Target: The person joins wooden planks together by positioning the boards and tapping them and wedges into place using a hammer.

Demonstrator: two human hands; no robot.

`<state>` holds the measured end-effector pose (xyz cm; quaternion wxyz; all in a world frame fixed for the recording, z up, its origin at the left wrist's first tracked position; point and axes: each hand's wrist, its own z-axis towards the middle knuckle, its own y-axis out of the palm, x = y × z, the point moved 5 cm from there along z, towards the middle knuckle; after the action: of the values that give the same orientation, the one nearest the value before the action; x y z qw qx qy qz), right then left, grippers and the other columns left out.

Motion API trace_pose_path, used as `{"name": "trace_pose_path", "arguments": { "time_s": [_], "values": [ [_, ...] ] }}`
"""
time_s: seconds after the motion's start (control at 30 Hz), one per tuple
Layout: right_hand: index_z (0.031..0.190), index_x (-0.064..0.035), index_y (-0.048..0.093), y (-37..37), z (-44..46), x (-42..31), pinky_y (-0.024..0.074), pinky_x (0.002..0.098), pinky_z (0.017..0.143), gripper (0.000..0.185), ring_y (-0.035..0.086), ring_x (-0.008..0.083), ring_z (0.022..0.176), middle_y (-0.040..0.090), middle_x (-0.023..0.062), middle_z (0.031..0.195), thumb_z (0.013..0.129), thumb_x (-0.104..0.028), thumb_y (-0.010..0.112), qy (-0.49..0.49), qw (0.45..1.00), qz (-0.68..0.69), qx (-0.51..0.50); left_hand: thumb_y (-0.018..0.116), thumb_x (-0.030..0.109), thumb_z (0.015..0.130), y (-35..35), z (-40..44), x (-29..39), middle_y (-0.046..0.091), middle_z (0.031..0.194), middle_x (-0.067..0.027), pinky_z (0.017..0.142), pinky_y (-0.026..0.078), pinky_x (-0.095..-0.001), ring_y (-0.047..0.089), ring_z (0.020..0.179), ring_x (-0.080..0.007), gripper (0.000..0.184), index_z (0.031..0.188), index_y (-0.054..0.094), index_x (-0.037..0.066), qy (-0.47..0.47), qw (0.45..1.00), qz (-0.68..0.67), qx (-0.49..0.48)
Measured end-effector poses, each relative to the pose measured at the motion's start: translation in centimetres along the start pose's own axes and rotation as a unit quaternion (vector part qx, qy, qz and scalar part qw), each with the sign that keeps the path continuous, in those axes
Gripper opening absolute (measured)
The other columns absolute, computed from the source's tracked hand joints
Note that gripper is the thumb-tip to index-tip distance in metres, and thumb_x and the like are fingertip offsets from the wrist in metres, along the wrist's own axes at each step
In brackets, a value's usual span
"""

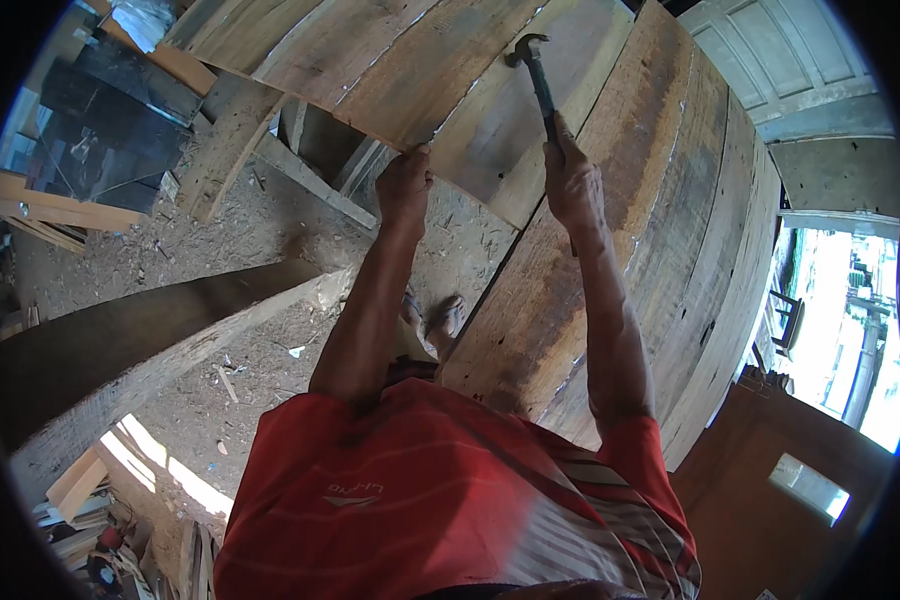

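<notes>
A claw hammer with a dark handle is gripped in my right hand, its head raised over the wooden planks. My left hand is closed at the near edge of the shorter planks, thumb and fingers pressed together at the board's end. Whether it pinches the board or some small thing there I cannot make out. White lines run along several joints between the planks.
A thick wooden beam slants across the left side. Under the planks a wooden frame shows. Scraps and a power tool lie at lower left. A brown panel stands at lower right, near a bright doorway.
</notes>
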<state>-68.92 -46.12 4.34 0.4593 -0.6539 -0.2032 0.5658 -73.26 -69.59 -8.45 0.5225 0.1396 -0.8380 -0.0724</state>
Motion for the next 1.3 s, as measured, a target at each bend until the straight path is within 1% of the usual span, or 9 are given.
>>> {"name": "trace_pose_path", "arguments": {
  "time_s": [0.17, 0.37, 0.4, 0.47, 0.57, 0.7, 0.87, 1.07, 1.3],
  "values": [
    [0.146, -0.0075, 0.054, -3.5, 2.2, -1.4, 0.0504, 0.0389, 0.061, 0.045, 0.062, 0.0160, 0.066, 0.070, 0.0190, 0.084, 0.106, -0.026, 0.054, -0.003, 0.997, 0.075, 0.023, 0.073, 0.033, 0.093, -0.4, 0.9, -1.2, 0.062, 0.090, 0.0000, 0.070, 0.045, -0.0275, 0.053, 0.076, -0.0096, 0.032, 0.106, 0.069, 0.004, 0.006, 1.000, -0.021, -0.016],
    [0.155, -0.0165, 0.044, -1.6, 4.2, -0.2, 0.0514, 0.0418, 0.058, 0.049, 0.067, 0.0223, 0.064, 0.072, 0.0206, 0.084, 0.108, -0.030, 0.049, -0.048, 0.991, -0.009, 0.128, 0.072, 0.032, 0.093, -0.3, 0.7, -0.8, 0.061, 0.087, 0.0005, 0.066, 0.044, -0.0260, 0.051, 0.072, -0.0088, 0.030, 0.104, 0.069, 0.003, 0.005, 1.000, -0.014, -0.007],
    [0.155, -0.0157, 0.041, 0.0, 4.7, 1.2, 0.0540, 0.0494, 0.065, 0.050, 0.072, 0.0335, 0.073, 0.071, 0.0244, 0.089, 0.108, -0.032, 0.046, -0.012, 0.996, -0.086, 0.002, 0.071, 0.031, 0.094, -0.2, 0.8, -1.0, 0.060, 0.087, 0.0007, 0.066, 0.044, -0.0259, 0.051, 0.072, -0.0088, 0.030, 0.104, 0.069, 0.003, 0.006, 1.000, -0.018, -0.016],
    [0.156, -0.0153, 0.039, 2.0, 5.0, 2.7, 0.0548, 0.0527, 0.073, 0.053, 0.070, 0.0460, 0.085, 0.071, 0.0271, 0.094, 0.106, -0.032, 0.047, -0.036, 0.994, -0.105, -0.002, 0.072, 0.033, 0.093, -0.3, 0.1, -1.2, 0.061, 0.081, -0.0011, 0.065, 0.046, -0.0268, 0.053, 0.069, -0.0094, 0.035, 0.101, 0.070, 0.000, -0.004, 1.000, -0.024, 0.004],
    [0.155, -0.0153, 0.040, 1.3, 5.6, 1.4, 0.0538, 0.0527, 0.085, 0.053, 0.065, 0.0512, 0.099, 0.070, 0.0293, 0.105, 0.104, -0.032, 0.050, 0.000, 0.998, -0.054, -0.019, 0.073, 0.034, 0.092, -0.4, 0.8, -0.7, 0.061, 0.078, -0.0021, 0.064, 0.047, -0.0272, 0.053, 0.068, -0.0098, 0.037, 0.100, 0.071, -0.002, 0.009, 1.000, -0.023, 0.006],
    [0.152, -0.0110, 0.045, 0.6, 5.7, 1.3, 0.0516, 0.0468, 0.094, 0.051, 0.064, 0.0462, 0.113, 0.065, 0.0307, 0.121, 0.104, -0.026, 0.052, -0.034, 0.999, 0.015, 0.003, 0.074, 0.034, 0.092, -0.1, 0.7, -0.9, 0.061, 0.078, -0.0025, 0.064, 0.047, -0.0274, 0.054, 0.068, -0.0101, 0.038, 0.101, 0.071, -0.003, 0.006, 0.999, -0.041, 0.023],
    [0.151, -0.0118, 0.047, -1.8, 6.6, -2.4, 0.0544, 0.0448, 0.087, 0.049, 0.069, 0.0415, 0.105, 0.069, 0.0294, 0.112, 0.105, -0.027, 0.051, -0.015, 0.995, 0.094, 0.029, 0.073, 0.034, 0.092, 0.1, 0.2, 0.0, 0.061, 0.077, -0.0029, 0.066, 0.048, -0.0282, 0.055, 0.070, -0.0109, 0.039, 0.102, 0.070, -0.004, 0.001, 1.000, -0.017, 0.027],
    [0.154, -0.0217, 0.042, 3.2, 8.3, -0.9, 0.0524, 0.0571, 0.084, 0.051, 0.067, 0.0498, 0.100, 0.069, 0.0315, 0.102, 0.103, -0.027, 0.051, -0.008, 0.998, -0.032, -0.052, 0.072, 0.034, 0.094, -0.6, 0.5, -0.9, 0.060, 0.082, -0.0012, 0.066, 0.046, -0.0257, 0.053, 0.071, -0.0100, 0.037, 0.105, 0.069, -0.001, 0.011, 1.000, 0.002, 0.000],
    [0.151, -0.0158, 0.046, 2.4, 9.8, -0.5, 0.0522, 0.0514, 0.091, 0.051, 0.066, 0.0492, 0.104, 0.069, 0.0297, 0.110, 0.102, -0.028, 0.054, -0.034, 0.997, 0.072, -0.023, 0.072, 0.035, 0.094, -0.1, 0.4, -0.3, 0.058, 0.082, 0.0001, 0.066, 0.046, -0.0255, 0.053, 0.072, -0.0093, 0.035, 0.105, 0.069, 0.002, -0.016, 1.000, 0.008, 0.012]
  ]
}}
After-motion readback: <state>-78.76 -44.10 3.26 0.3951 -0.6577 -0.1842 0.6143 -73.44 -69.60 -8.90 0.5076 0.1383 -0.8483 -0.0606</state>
